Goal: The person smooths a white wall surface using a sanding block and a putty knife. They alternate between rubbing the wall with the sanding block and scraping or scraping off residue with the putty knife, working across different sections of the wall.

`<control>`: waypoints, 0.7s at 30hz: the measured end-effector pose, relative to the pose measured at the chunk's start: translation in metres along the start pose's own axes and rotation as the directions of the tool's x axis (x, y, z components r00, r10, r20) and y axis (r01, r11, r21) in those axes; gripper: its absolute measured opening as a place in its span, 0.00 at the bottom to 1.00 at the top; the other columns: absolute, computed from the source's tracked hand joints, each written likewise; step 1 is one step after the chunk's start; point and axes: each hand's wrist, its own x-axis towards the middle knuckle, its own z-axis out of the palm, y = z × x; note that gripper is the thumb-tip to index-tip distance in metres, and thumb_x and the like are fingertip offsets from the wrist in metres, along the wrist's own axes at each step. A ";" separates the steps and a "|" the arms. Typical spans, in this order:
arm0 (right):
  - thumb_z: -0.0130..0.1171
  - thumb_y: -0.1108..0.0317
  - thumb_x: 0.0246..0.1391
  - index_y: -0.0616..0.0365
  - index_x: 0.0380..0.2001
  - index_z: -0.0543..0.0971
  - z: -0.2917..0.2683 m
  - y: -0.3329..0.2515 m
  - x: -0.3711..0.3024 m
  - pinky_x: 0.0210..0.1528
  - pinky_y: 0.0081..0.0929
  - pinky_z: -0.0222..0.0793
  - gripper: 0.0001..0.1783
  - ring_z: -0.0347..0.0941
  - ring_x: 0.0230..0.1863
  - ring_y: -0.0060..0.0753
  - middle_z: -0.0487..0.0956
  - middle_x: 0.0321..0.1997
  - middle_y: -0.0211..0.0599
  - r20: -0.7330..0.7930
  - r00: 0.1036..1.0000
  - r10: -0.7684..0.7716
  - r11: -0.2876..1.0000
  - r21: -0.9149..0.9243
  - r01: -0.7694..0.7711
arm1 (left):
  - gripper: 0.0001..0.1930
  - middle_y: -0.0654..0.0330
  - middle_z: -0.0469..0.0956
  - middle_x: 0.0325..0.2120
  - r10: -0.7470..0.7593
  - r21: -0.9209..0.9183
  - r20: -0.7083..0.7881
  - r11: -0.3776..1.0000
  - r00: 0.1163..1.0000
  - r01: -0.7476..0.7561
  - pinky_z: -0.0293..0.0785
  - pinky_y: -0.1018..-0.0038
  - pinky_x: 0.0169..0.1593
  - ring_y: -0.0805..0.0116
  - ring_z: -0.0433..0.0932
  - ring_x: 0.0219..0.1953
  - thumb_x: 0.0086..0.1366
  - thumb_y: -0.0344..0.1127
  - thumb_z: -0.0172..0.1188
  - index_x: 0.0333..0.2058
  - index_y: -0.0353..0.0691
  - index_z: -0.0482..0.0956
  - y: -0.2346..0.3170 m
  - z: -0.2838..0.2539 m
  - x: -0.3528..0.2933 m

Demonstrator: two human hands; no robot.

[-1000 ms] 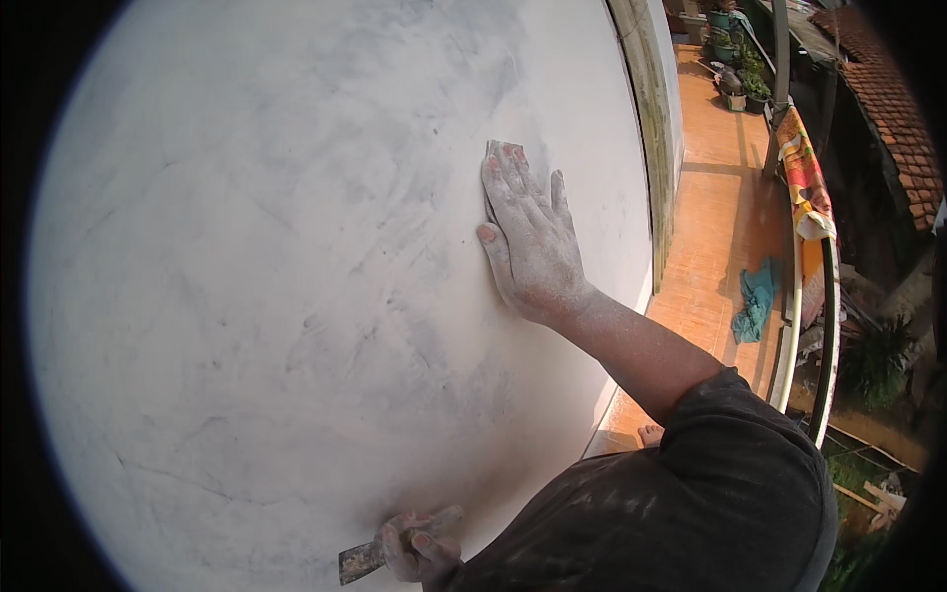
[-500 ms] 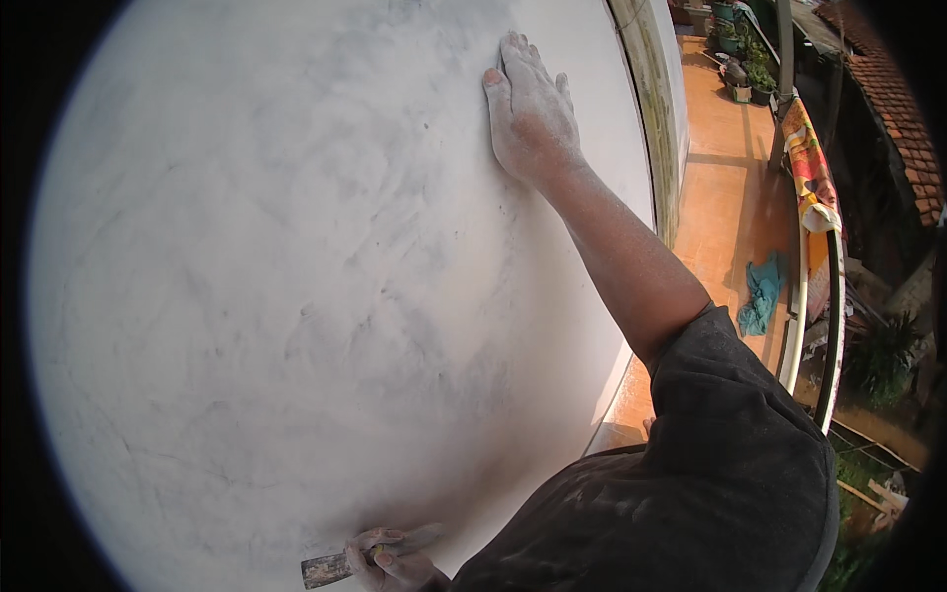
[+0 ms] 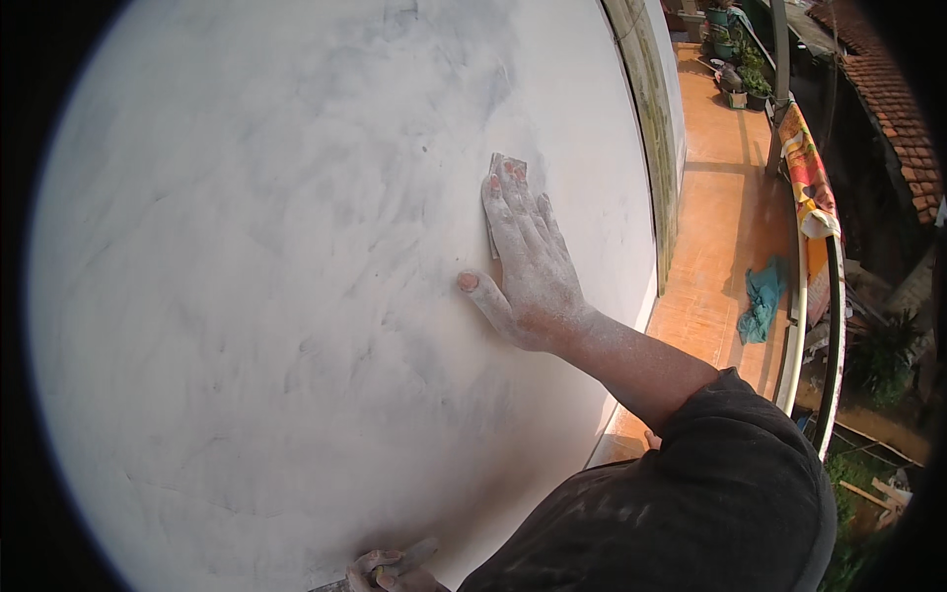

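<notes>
A large white wall [image 3: 247, 296] with grey smudges fills most of the view. My right hand [image 3: 533, 266], coated in white dust, lies on it with fingers stretched out and thumb apart. Beneath those fingers is a small folded sheet that looks like sandpaper [image 3: 509, 161], pressed to the wall; its edges show past the fingertips and beside the index finger. At the bottom edge my left hand [image 3: 390, 570], also dusty, is closed around a flat-bladed scraper [image 3: 330, 586]. Most of its blade is cut off by the frame.
A weathered wooden post [image 3: 641, 109] borders the wall's right side. Beyond lies an orange tiled balcony floor [image 3: 720, 217] with a teal cloth [image 3: 762, 299] on it. A railing [image 3: 837, 335] carries a colourful cloth [image 3: 807, 168]; potted plants [image 3: 752, 79] stand at the far end.
My right hand has slid down the wall toward me with the sheet under it, and the elbow bends more. My left hand and the scraper have dropped slightly toward the lower edge.
</notes>
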 end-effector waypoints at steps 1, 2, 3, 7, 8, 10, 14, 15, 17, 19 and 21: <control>0.44 0.40 0.70 0.70 0.75 0.42 0.002 -0.001 -0.012 0.80 0.59 0.28 0.50 0.29 0.82 0.56 0.41 0.81 0.58 0.091 0.996 -0.022 0.998 -0.052 0.027 | 0.24 0.54 0.76 0.24 -0.056 -0.072 -0.030 0.996 0.998 0.053 0.64 0.72 0.24 0.68 0.70 0.22 0.69 0.36 0.53 0.54 0.19 0.74 0.000 0.002 0.000; 0.45 0.38 0.68 0.68 0.75 0.42 0.001 0.003 -0.006 0.80 0.58 0.28 0.52 0.28 0.83 0.54 0.41 0.81 0.56 0.088 0.996 -0.020 0.995 -0.095 0.028 | 0.23 0.54 0.76 0.24 -0.113 -0.143 -0.051 0.984 0.992 0.105 0.64 0.73 0.24 0.69 0.70 0.22 0.69 0.36 0.54 0.53 0.19 0.75 -0.001 0.005 0.000; 0.46 0.38 0.68 0.68 0.75 0.42 -0.002 0.008 0.008 0.80 0.60 0.28 0.52 0.28 0.83 0.54 0.41 0.81 0.56 0.016 1.000 0.007 0.999 -0.036 -0.007 | 0.22 0.54 0.76 0.23 -0.169 -0.213 -0.064 0.965 0.984 0.152 0.63 0.73 0.23 0.70 0.70 0.22 0.68 0.35 0.54 0.51 0.19 0.76 -0.001 0.007 0.000; 0.48 0.37 0.67 0.68 0.76 0.41 -0.007 0.020 0.049 0.80 0.62 0.27 0.54 0.28 0.83 0.53 0.40 0.81 0.56 -0.130 0.987 0.096 0.986 0.145 -0.077 | 0.19 0.56 0.75 0.22 0.149 0.017 -0.214 0.989 0.965 -0.149 0.62 0.76 0.23 0.73 0.69 0.21 0.67 0.35 0.54 0.46 0.21 0.79 -0.006 0.017 -0.002; 0.47 0.37 0.66 0.68 0.76 0.41 -0.007 0.020 0.051 0.80 0.61 0.26 0.54 0.28 0.83 0.52 0.40 0.81 0.55 -0.177 0.980 0.087 0.982 0.184 -0.054 | 0.19 0.56 0.75 0.22 0.098 0.004 -0.174 0.995 0.980 -0.099 0.62 0.76 0.23 0.72 0.69 0.21 0.67 0.36 0.54 0.46 0.22 0.79 -0.007 0.018 -0.002; 0.45 0.37 0.68 0.68 0.76 0.42 -0.003 0.009 0.010 0.80 0.57 0.27 0.52 0.29 0.83 0.50 0.41 0.82 0.55 -0.036 0.999 0.028 0.995 0.100 -0.024 | 0.18 0.56 0.75 0.23 0.054 0.001 -0.146 0.999 0.988 -0.054 0.62 0.75 0.23 0.71 0.69 0.21 0.67 0.36 0.54 0.44 0.23 0.79 -0.005 0.019 -0.002; 0.44 0.38 0.68 0.65 0.76 0.43 -0.011 0.015 0.018 0.81 0.56 0.28 0.50 0.28 0.83 0.50 0.41 0.82 0.53 0.017 1.000 0.012 0.999 0.039 -0.013 | 0.16 0.56 0.75 0.23 0.031 -0.004 -0.126 0.999 0.992 -0.032 0.63 0.74 0.24 0.69 0.70 0.21 0.67 0.37 0.55 0.40 0.25 0.80 0.002 0.019 -0.001; 0.46 0.37 0.68 0.64 0.76 0.43 -0.016 0.021 0.036 0.80 0.58 0.28 0.51 0.28 0.83 0.50 0.41 0.82 0.53 -0.054 0.998 0.032 0.996 0.090 -0.027 | 0.16 0.56 0.75 0.23 0.025 -0.003 -0.118 1.000 0.993 -0.026 0.64 0.74 0.24 0.69 0.70 0.21 0.68 0.37 0.55 0.40 0.25 0.80 0.004 0.019 0.000; 0.49 0.36 0.66 0.61 0.77 0.42 -0.022 0.028 0.072 0.79 0.61 0.27 0.53 0.28 0.83 0.51 0.39 0.82 0.53 -0.186 0.980 0.076 0.985 0.164 -0.046 | 0.15 0.56 0.75 0.23 0.015 -0.004 -0.110 1.000 0.994 -0.016 0.64 0.74 0.24 0.68 0.70 0.21 0.68 0.37 0.55 0.38 0.26 0.80 0.007 0.020 0.000; 0.48 0.37 0.67 0.60 0.77 0.43 -0.011 0.014 0.046 0.80 0.60 0.27 0.51 0.29 0.83 0.50 0.40 0.82 0.52 -0.165 0.985 0.057 0.977 0.210 -0.022 | 0.15 0.56 0.75 0.23 0.007 -0.006 -0.106 1.000 0.994 -0.008 0.65 0.73 0.24 0.67 0.70 0.21 0.68 0.37 0.55 0.36 0.27 0.81 0.009 0.021 0.000; 0.46 0.39 0.69 0.61 0.77 0.43 -0.004 0.002 0.003 0.80 0.58 0.27 0.49 0.30 0.83 0.51 0.41 0.82 0.53 -0.032 0.999 -0.011 0.989 0.150 0.015 | 0.15 0.56 0.75 0.23 0.009 -0.007 -0.104 1.000 0.995 -0.010 0.65 0.73 0.25 0.66 0.70 0.21 0.68 0.38 0.55 0.34 0.28 0.81 0.010 0.021 0.000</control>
